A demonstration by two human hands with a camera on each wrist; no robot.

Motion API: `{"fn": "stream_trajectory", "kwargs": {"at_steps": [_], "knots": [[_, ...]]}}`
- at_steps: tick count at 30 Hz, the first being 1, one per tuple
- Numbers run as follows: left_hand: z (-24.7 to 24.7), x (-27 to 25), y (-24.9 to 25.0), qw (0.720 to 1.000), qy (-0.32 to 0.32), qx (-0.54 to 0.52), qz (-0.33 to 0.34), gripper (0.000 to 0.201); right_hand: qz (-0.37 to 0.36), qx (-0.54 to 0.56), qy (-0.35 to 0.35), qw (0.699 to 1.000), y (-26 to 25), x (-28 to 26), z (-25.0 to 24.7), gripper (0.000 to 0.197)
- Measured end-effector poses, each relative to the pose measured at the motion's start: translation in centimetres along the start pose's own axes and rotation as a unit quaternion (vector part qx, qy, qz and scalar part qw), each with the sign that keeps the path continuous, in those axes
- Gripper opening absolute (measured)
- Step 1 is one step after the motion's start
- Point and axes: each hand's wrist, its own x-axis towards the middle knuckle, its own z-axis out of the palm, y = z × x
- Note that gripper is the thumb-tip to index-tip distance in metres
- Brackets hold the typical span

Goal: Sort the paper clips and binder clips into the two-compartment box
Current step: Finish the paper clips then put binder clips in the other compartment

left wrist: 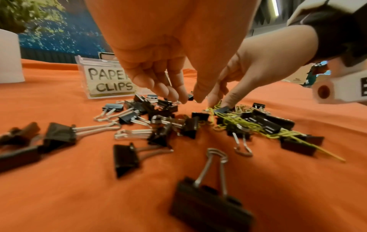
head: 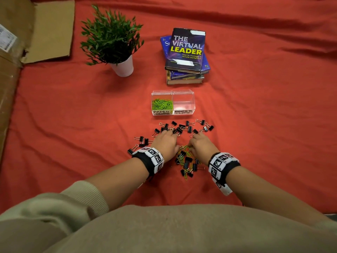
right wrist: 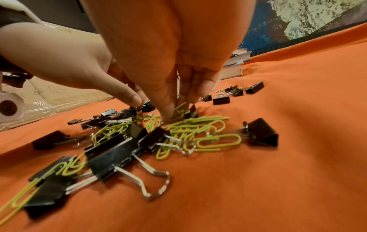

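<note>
A clear two-compartment box (head: pixel 183 111) stands on the red cloth. Green paper clips (head: pixel 162 104) fill its left side, labelled PAPER CLIPS; the BINDER CLIPS side looks bare. Black binder clips (head: pixel 189 128) are scattered in front of it. A mixed pile of green paper clips and binder clips (head: pixel 186 161) lies between my wrists. My left hand (left wrist: pixel 186 97) points its fingers down onto binder clips, holding nothing I can see. My right hand (right wrist: pixel 178 108) pinches green paper clips (right wrist: pixel 181 111) at the pile's far end.
A potted plant (head: pixel 113 39) in a white pot stands back left. A stack of books (head: pixel 186 52) sits right behind the box. Flattened cardboard (head: pixel 36 30) lies along the left edge. The red cloth (head: pixel 264 115) is wrinkled.
</note>
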Motion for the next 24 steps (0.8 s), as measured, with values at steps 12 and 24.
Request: {"fn": "stream_trajectory", "kwargs": {"at_steps": [12, 24], "knots": [[0.3, -1.3, -0.7, 0.998, -0.041, -0.037, 0.013, 0.023, 0.131, 0.209, -0.003, 0.969, 0.0, 0.2, -1.0, 0.005], [-0.2, -1.4, -0.1, 0.999, -0.009, -0.004, -0.037, 0.025, 0.189, 0.419, -0.026, 0.888, 0.5, 0.7, -3.0, 0.014]]}}
